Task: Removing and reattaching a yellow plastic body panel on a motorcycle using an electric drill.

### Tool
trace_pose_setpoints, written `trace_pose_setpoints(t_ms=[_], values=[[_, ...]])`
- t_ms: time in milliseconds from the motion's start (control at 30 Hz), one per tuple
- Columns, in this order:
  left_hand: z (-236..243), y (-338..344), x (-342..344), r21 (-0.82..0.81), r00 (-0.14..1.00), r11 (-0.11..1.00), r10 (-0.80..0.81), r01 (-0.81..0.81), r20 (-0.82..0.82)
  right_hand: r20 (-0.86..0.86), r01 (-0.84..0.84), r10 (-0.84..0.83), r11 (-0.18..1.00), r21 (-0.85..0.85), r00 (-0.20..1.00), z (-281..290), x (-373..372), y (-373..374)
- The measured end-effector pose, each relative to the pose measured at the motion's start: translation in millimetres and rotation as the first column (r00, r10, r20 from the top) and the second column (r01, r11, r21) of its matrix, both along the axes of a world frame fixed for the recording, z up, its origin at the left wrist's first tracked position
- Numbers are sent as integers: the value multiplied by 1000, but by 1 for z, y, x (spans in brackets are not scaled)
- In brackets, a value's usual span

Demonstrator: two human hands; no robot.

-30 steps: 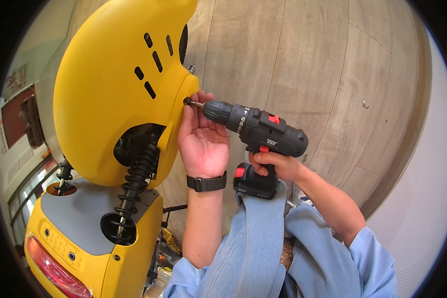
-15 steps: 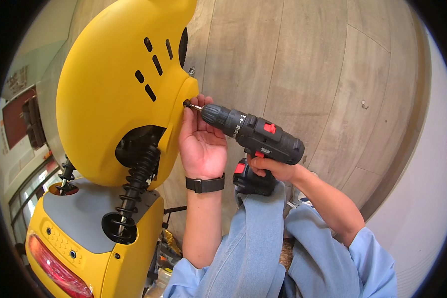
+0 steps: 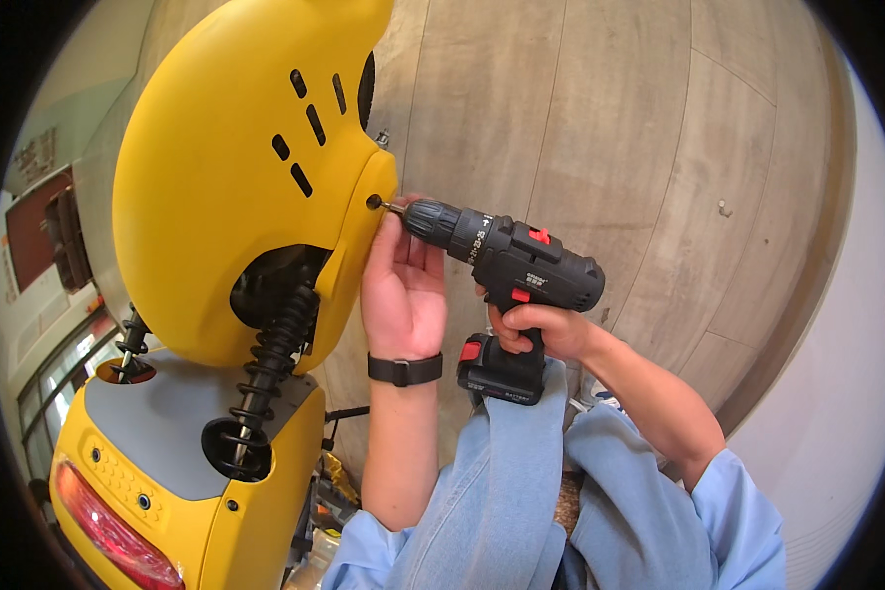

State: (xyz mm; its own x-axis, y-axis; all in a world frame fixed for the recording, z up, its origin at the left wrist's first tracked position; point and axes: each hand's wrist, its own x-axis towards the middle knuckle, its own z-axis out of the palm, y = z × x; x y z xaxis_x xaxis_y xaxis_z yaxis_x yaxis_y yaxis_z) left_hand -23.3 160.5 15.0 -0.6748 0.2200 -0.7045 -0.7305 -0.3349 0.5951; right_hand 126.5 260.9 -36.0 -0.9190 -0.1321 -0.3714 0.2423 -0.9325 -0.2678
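A black cordless drill with red switches is gripped by my right hand, fingers wrapped round its handle. The battery base hangs just above my denim-covered thigh. The metal bit points left at a dark round hole or bolt head on the edge of a yellow fender; whether they touch I cannot tell. My left hand is palm up beside the fender's edge, fingers stretched toward the bit and partly hidden behind the drill's chuck. A dark band circles the left wrist.
Black spring shock absorbers join the fender to a yellow and grey body with a red tail light. Wood-look floor stretches to a pale wall on the right. Assorted items lie low beside the body.
The drill has tipped so its battery base sits lower, and its bit has drawn slightly right of the dark hole or bolt head. My left fingertips have shifted down and right, more behind the chuck.
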Motion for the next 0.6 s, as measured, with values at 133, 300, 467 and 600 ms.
trace_pose_setpoints(t_ms=[133,300,467,600], values=[[10,-15,15,-503,798,717,-596,483,-83,30,-47,47,999,-4,998,1,-1,8],[4,-18,41,-344,641,627,-763,699,-88,50,-21,28,989,-149,998,-8,2,0],[0,-5,34,-306,770,759,-628,575,-111,27,-29,34,986,-166,999,-9,1,3],[-3,0,34,-257,809,802,-578,539,-105,37,-43,52,977,-208,998,-11,2,7]])
